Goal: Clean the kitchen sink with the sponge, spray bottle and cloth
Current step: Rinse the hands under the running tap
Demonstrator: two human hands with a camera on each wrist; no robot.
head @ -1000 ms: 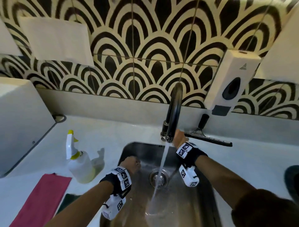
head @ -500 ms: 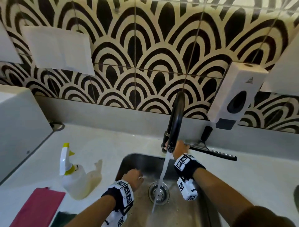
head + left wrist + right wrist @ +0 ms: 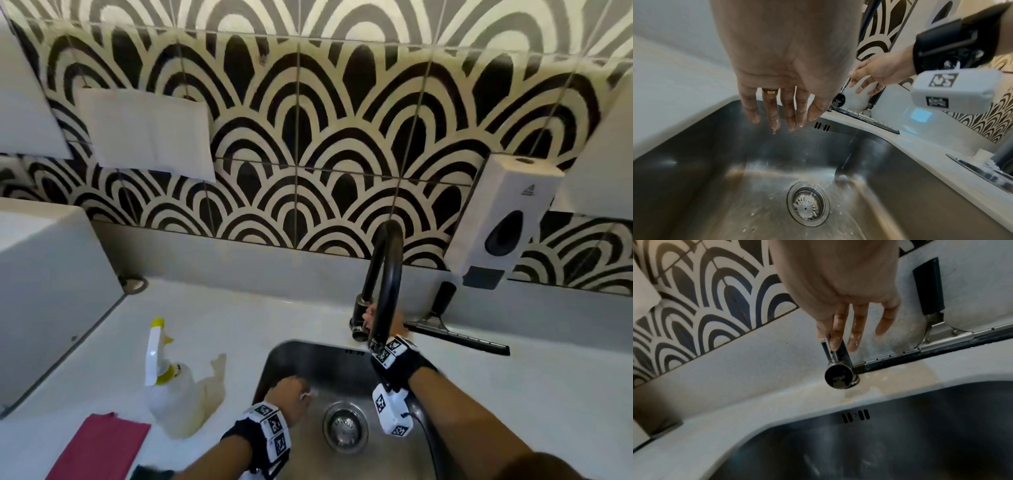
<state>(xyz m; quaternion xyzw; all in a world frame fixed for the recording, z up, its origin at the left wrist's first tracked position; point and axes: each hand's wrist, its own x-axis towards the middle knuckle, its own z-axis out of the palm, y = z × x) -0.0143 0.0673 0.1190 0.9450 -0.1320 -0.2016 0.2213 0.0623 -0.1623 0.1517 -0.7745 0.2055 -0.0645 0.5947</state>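
Observation:
My left hand (image 3: 291, 394) (image 3: 774, 116) hangs over the steel sink (image 3: 346, 373) (image 3: 715, 154) with wet fingers straight down, holding nothing; a drop falls from one fingertip. My right hand (image 3: 376, 317) (image 3: 838, 337) is at the base of the black tap (image 3: 385, 270), thumb and index finger pinching the tap lever (image 3: 836, 356), other fingers spread. The spray bottle (image 3: 171, 394) stands on the counter left of the sink. In front of it lies the red cloth (image 3: 99, 448), and a dark green sponge (image 3: 147, 473) shows at the bottom edge.
A squeegee (image 3: 455, 337) (image 3: 941, 344) lies on the counter behind the sink to the right. A white soap dispenser (image 3: 500, 219) hangs on the tiled wall above it. The drain strainer (image 3: 344, 426) (image 3: 807, 205) sits mid-basin. A white appliance (image 3: 44, 291) stands at far left.
The water stream from the tap, strong in the earlier frames, is gone in the head view. My right hand stayed on the lever; my left hand lifted slightly. The view tilted upward.

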